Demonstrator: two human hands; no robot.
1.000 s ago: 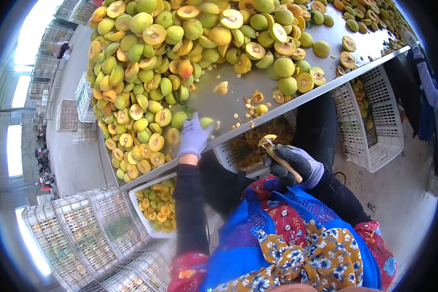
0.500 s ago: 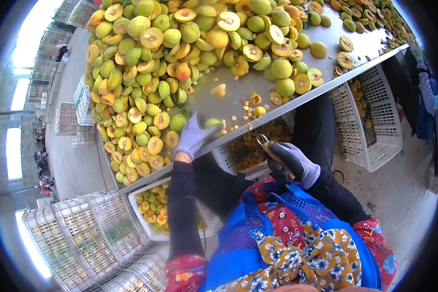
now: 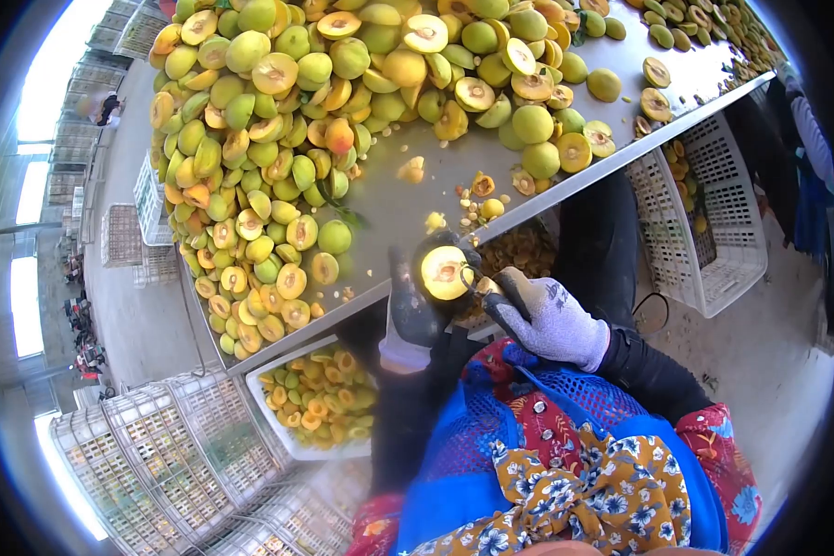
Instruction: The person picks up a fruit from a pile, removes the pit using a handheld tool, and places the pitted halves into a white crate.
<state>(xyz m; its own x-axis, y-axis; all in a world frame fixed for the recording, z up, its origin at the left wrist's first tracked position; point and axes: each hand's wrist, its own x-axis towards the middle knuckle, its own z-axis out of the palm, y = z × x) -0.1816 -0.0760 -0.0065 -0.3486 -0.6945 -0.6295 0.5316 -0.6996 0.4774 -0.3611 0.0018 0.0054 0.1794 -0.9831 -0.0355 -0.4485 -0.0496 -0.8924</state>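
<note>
My left hand, in a grey glove with dark palm and fingers, grips a yellow-green stone fruit half. Its cut face is turned up. In my right hand, similarly gloved, is a pitting tool with a metal loop; the loop is at the right side of the cut face, and the fingers hide most of its handle. Both hands are just off the near edge of the metal table. A large pile of halved stone fruit covers the table's left and far side.
Loose pits and scraps lie near the table edge. Below it, a white crate holds fruit halves, and another crate stands right. Stacked crates are at lower left. Another person's sleeve shows at far right.
My left hand has come back from the table to my right hand, now with a fruit half in it. My right hand has turned, bringing the tool's loop to the fruit.
</note>
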